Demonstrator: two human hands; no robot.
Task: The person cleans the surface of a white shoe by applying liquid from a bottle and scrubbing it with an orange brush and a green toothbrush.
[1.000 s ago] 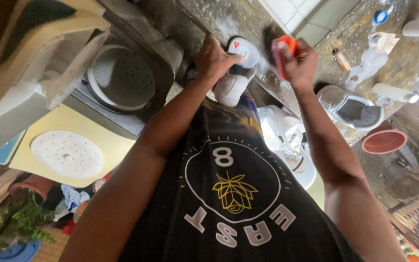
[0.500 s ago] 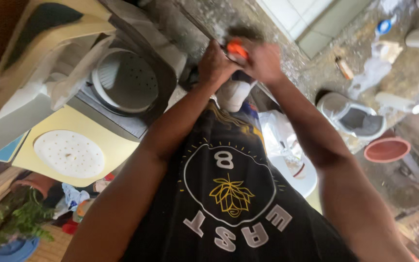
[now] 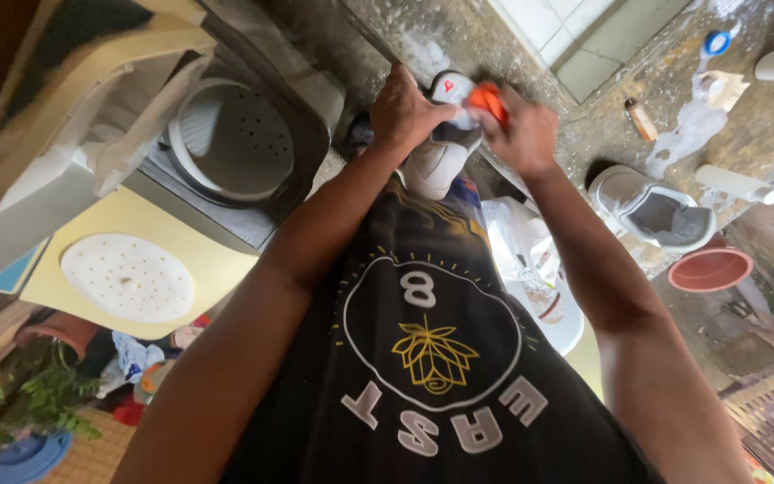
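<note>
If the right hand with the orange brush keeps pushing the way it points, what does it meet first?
The right hand points its orange brush at the white shoe held by the left hand; the shoe comes first, apparently already touching.

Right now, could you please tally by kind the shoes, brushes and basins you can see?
White shoes: 2, one held in the left hand at, one lying apart
Orange brush in the right hand: 1
Terracotta basin: 1
Total: 4

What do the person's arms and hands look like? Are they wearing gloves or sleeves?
No gloves and no sleeves show: the left hand and the right hand are bare, and both arms are bare as far up as the picture shows. The person wears a black shirt with a white-and-gold print.
</note>
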